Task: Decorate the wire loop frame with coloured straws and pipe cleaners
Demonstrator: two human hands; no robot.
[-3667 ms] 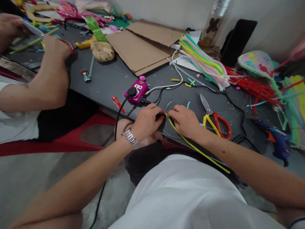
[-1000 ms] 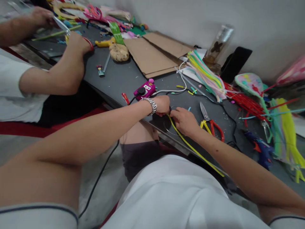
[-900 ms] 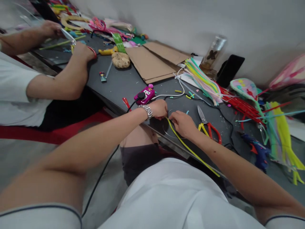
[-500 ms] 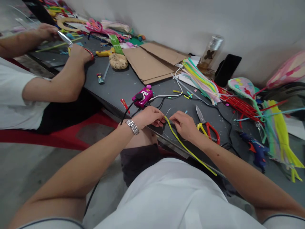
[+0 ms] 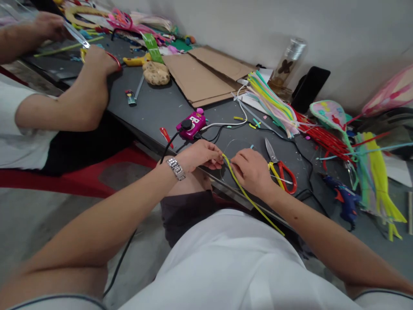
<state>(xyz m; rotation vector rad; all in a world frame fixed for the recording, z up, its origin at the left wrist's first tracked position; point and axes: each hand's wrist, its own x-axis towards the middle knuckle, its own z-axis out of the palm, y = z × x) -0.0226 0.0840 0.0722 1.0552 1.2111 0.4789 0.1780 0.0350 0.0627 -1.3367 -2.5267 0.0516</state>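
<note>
My left hand (image 5: pixel 206 155) pinches the upper end of a yellow pipe cleaner (image 5: pixel 248 199), which runs down to the right past the table edge toward my shirt. Close beside it, my right hand (image 5: pixel 251 168) has its fingers closed, the fingertips right at the pipe cleaner just below that end. What they grip is too small to make out. A thin wire or thread (image 5: pixel 237 140) curves in a loose loop around the fingertips. Scissors (image 5: pixel 281 174) with red and yellow handles lie just right of my right hand, blades pointing away.
A purple power adapter (image 5: pixel 191 125) with cords sits ahead of my left hand. Further back are cardboard sheets (image 5: pixel 206 77), pipe cleaner bundles (image 5: pixel 274 103) and a bottle (image 5: pixel 288 64). A glue gun (image 5: pixel 343 198) lies right. At left, a co-worker's hand (image 5: pixel 98 60) holds scissors.
My right fingertips have come closer to the pipe cleaner's upper end, and the wire loop has shifted. The view has moved slightly. The co-worker still holds the scissors.
</note>
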